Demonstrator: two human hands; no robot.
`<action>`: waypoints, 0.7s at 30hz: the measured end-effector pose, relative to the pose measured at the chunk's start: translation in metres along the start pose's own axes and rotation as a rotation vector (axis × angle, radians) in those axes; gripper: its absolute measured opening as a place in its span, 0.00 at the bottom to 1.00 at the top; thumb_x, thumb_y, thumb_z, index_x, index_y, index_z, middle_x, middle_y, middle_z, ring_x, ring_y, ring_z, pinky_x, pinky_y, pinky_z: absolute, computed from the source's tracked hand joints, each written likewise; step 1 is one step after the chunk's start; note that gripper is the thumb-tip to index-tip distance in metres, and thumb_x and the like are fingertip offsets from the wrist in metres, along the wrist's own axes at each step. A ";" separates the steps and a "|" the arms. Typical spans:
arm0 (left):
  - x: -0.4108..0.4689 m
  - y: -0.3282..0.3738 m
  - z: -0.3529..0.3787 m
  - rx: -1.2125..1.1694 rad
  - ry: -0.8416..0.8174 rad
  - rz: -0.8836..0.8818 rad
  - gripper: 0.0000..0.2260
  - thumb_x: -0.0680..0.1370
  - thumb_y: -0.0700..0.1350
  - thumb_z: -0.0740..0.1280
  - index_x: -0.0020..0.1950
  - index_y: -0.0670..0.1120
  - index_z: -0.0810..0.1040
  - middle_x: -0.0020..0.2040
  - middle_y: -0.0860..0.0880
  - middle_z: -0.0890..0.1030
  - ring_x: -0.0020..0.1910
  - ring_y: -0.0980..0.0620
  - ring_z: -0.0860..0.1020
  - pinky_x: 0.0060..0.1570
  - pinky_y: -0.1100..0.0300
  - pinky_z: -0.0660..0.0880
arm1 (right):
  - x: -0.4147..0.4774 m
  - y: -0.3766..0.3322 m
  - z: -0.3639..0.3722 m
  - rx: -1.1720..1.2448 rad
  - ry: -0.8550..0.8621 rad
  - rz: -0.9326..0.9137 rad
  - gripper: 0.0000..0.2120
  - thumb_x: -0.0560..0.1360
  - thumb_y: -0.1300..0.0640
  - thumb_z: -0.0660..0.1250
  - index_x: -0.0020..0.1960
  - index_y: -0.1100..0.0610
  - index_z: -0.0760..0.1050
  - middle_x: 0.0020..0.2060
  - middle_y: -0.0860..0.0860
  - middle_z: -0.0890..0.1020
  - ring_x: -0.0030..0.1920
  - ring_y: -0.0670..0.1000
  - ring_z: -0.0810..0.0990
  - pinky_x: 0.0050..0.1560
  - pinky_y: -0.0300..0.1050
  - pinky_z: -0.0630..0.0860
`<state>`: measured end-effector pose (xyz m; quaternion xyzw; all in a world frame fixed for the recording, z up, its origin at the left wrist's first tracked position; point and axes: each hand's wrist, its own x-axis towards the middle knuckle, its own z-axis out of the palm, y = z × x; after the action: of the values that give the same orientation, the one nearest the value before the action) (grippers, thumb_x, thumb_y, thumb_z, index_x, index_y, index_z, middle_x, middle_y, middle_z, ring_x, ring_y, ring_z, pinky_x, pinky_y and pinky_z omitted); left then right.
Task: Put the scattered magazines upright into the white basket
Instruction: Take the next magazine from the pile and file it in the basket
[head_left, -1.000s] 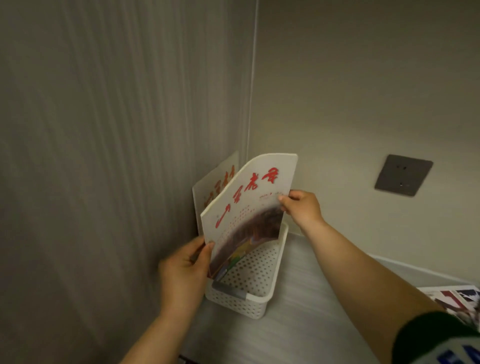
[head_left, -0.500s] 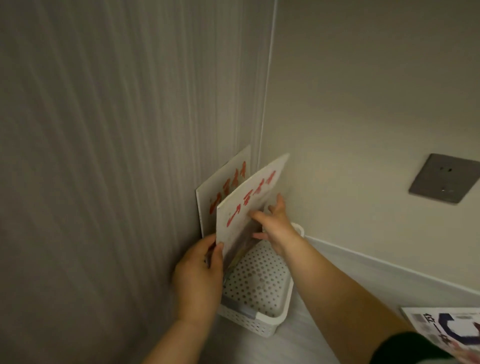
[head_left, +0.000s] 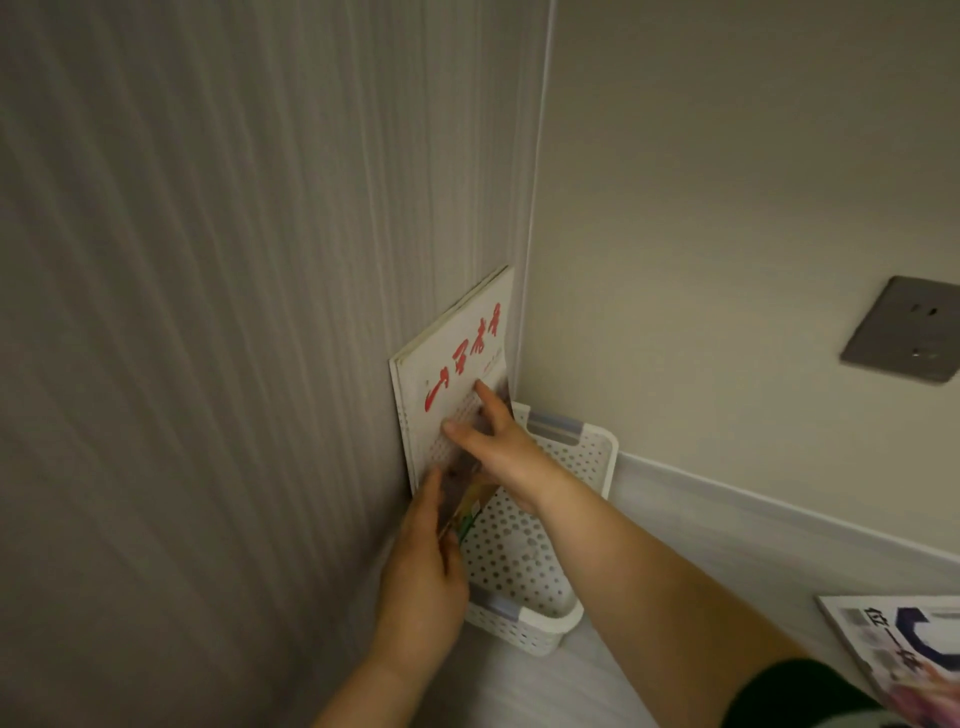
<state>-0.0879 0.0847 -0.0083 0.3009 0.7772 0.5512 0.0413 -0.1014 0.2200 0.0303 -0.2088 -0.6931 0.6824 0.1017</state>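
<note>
A white perforated basket (head_left: 524, 631) stands in the corner against the striped left wall. Two white magazines with red lettering (head_left: 457, 358) stand upright in its left side, flat against that wall, one behind the other. My right hand (head_left: 501, 447) presses straight, spread fingers on the front cover. My left hand (head_left: 423, 571) holds the magazines' lower near edge, fingers along it. Another magazine (head_left: 893, 644) with a dark blue graphic lies flat at the lower right.
A grey wall socket (head_left: 906, 330) sits on the beige right wall. A pale baseboard (head_left: 753, 525) runs along that wall behind the basket. The grey surface (head_left: 545, 691) lies under the basket.
The front magazine has swung from tilted to flat against the rear one and the wall. My right hand moved from its edge onto the cover. The view shifted left and nearer.
</note>
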 end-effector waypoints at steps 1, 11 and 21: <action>-0.001 0.001 0.000 0.010 -0.003 -0.003 0.28 0.75 0.32 0.58 0.72 0.49 0.55 0.64 0.60 0.60 0.65 0.61 0.61 0.65 0.64 0.58 | -0.001 0.000 -0.001 -0.016 -0.002 -0.006 0.37 0.73 0.50 0.66 0.73 0.45 0.47 0.73 0.50 0.58 0.72 0.52 0.59 0.71 0.58 0.62; -0.017 0.013 -0.003 0.128 0.010 0.155 0.13 0.69 0.27 0.64 0.51 0.38 0.78 0.51 0.49 0.75 0.53 0.50 0.73 0.53 0.69 0.65 | -0.042 0.000 -0.013 -0.213 0.139 -0.042 0.24 0.74 0.57 0.64 0.69 0.56 0.63 0.66 0.56 0.71 0.63 0.52 0.71 0.62 0.44 0.70; -0.104 0.041 0.067 0.078 -0.287 0.284 0.10 0.69 0.28 0.65 0.40 0.41 0.81 0.42 0.49 0.80 0.45 0.58 0.74 0.45 0.81 0.64 | -0.221 0.089 -0.120 -0.303 0.639 0.029 0.08 0.73 0.63 0.65 0.51 0.63 0.78 0.45 0.56 0.81 0.44 0.48 0.76 0.36 0.22 0.68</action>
<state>0.0405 0.0961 -0.0256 0.4843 0.7338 0.4725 0.0619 0.1601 0.2325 -0.0201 -0.4343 -0.7167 0.4735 0.2714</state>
